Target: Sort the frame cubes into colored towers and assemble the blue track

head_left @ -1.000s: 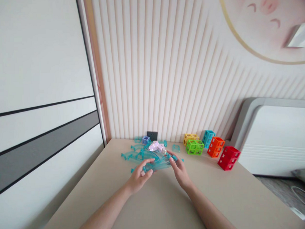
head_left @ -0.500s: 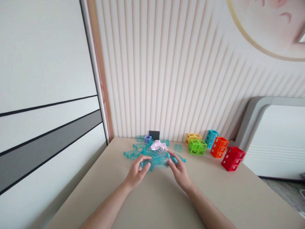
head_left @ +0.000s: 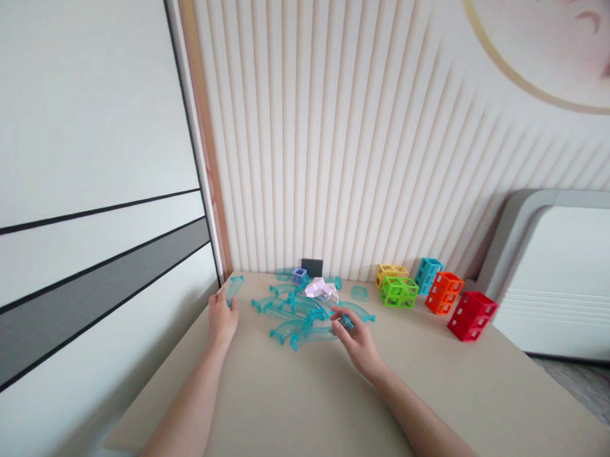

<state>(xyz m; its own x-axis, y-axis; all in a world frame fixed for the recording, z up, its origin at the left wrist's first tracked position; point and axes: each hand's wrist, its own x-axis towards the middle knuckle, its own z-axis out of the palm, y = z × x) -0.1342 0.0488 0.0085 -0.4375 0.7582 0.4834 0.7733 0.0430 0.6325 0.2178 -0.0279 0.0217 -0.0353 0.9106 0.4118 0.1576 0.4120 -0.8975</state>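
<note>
My left hand (head_left: 222, 318) is out at the table's left edge, fingers closed on a clear teal curved track piece (head_left: 234, 289) held above the tabletop. My right hand (head_left: 355, 339) rests by a pile of clear teal curved tracks (head_left: 298, 313) in the middle of the beige table (head_left: 311, 401), its fingertips pinching the end of one track (head_left: 344, 318). A crumpled pale lilac piece (head_left: 321, 289) lies on the pile's far side.
Open-frame blocks stand in a row at the right: yellow (head_left: 389, 272), green (head_left: 399, 291), light blue (head_left: 428, 271), orange (head_left: 443, 291), red (head_left: 471, 314). A small lilac block (head_left: 299, 275) and a dark rectangular thing (head_left: 312, 266) sit by the ribbed wall. A white panel wall borders the left.
My left hand left the pile and swung out to the left edge carrying one teal track piece. My right hand stayed at the pile. The camera shifted slightly.
</note>
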